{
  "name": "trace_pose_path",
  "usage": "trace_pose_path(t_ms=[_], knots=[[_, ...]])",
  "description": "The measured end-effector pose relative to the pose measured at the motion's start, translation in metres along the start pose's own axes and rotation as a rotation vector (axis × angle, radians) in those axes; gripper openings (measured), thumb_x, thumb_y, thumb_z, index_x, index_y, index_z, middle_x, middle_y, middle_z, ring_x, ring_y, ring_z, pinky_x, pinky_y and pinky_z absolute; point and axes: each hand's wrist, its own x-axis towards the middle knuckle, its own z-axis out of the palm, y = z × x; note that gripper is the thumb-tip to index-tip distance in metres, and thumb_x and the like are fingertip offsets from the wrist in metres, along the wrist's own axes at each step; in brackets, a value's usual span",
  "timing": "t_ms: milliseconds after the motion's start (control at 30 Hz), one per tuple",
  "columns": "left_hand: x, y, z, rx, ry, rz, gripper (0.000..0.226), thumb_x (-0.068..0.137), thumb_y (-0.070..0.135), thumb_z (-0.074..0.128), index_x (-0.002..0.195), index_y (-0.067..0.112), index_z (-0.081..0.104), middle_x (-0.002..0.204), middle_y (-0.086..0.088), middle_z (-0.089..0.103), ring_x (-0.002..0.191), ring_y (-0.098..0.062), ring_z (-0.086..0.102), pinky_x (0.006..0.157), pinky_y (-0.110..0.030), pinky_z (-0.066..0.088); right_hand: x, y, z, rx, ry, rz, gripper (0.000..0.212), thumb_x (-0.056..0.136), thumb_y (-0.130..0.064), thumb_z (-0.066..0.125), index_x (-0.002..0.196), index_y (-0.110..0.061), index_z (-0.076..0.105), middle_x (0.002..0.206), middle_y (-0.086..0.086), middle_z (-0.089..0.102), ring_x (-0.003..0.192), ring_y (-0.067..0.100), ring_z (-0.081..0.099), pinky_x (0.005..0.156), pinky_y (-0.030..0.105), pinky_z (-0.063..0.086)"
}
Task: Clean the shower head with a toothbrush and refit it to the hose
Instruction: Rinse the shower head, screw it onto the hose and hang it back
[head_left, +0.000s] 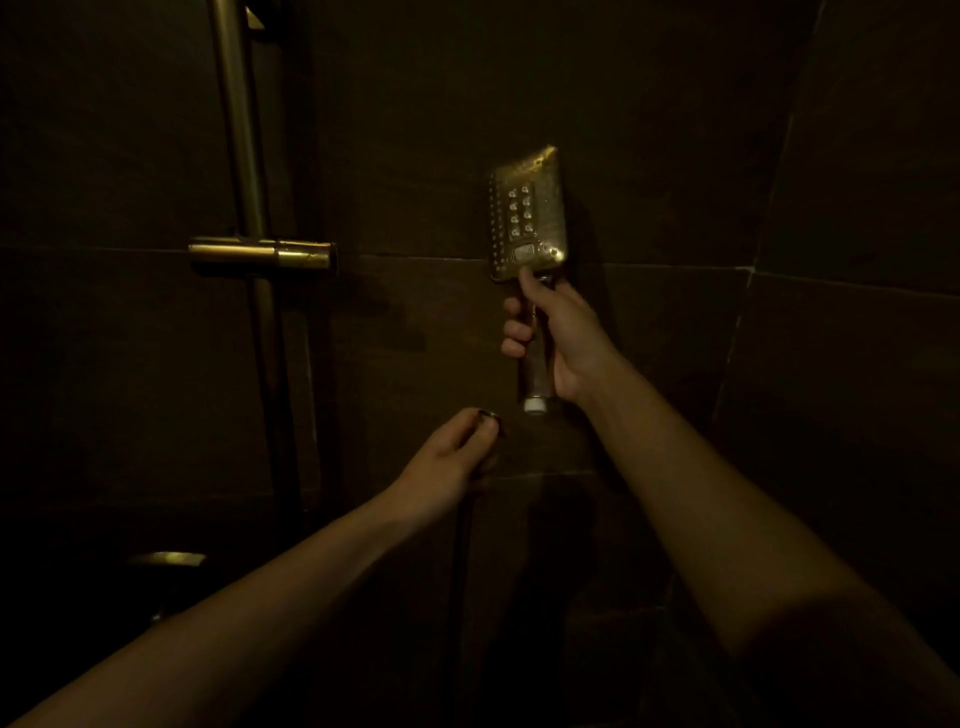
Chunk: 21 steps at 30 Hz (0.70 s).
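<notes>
A square brass shower head (529, 215) is held upright in front of the dark tiled wall, its nozzle face toward me. My right hand (556, 332) grips its handle, whose white threaded end (535, 405) sticks out below the palm. My left hand (452, 457) pinches the hose's end nut (489, 415), a short gap below and to the left of the handle end. The dark hose (465, 525) hangs down from that hand. No toothbrush is in view.
A brass riser rail (241, 130) runs up the wall at the left, with a horizontal holder bracket (260, 254) on it. A dim brass fitting (166, 560) shows at the lower left. Dark wall tiles surround everything; a corner lies at the right.
</notes>
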Motion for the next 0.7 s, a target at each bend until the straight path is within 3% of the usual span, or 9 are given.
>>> trace_pose_path(t_ms=[100,300,500,700], knots=[[-0.007,-0.005,0.003,0.018,-0.024,0.028,0.016,0.103,0.015,0.04,0.106,0.003,0.052,0.07,-0.002,0.044,0.052,-0.003,0.041,0.054,-0.024,0.032,-0.003,0.007,0.007,0.035,-0.019,-0.041,0.023,0.094,-0.018,0.064,0.112,-0.011,0.05,0.062,-0.004,0.042,0.045,0.005,0.036,0.039,0.02,0.032],[-0.014,-0.013,0.003,-0.03,-0.025,0.054,0.019,0.1,0.014,0.048,0.106,0.004,0.062,0.067,0.001,0.054,0.052,-0.005,0.043,0.052,-0.02,0.034,-0.012,0.028,0.014,-0.03,-0.035,-0.117,0.012,0.096,-0.012,0.061,0.09,-0.014,0.051,0.054,-0.007,0.039,0.04,0.003,0.032,0.036,0.019,0.03],[-0.019,-0.024,0.005,-0.393,-0.103,-0.118,0.033,0.09,0.027,0.056,0.109,0.001,0.06,0.065,0.001,0.046,0.048,-0.005,0.034,0.049,-0.02,0.035,-0.019,0.042,0.01,0.063,-0.072,-0.167,0.016,0.097,-0.009,0.058,0.087,-0.018,0.049,0.05,-0.01,0.036,0.036,0.001,0.03,0.034,0.018,0.027],[-0.028,-0.031,0.003,-0.597,-0.158,-0.184,0.033,0.093,0.021,0.048,0.114,-0.002,0.06,0.07,-0.003,0.052,0.052,-0.009,0.039,0.054,-0.026,0.036,-0.028,0.051,0.006,0.037,-0.035,-0.203,0.015,0.096,-0.01,0.06,0.09,-0.017,0.048,0.052,-0.008,0.037,0.038,0.003,0.031,0.036,0.019,0.028]])
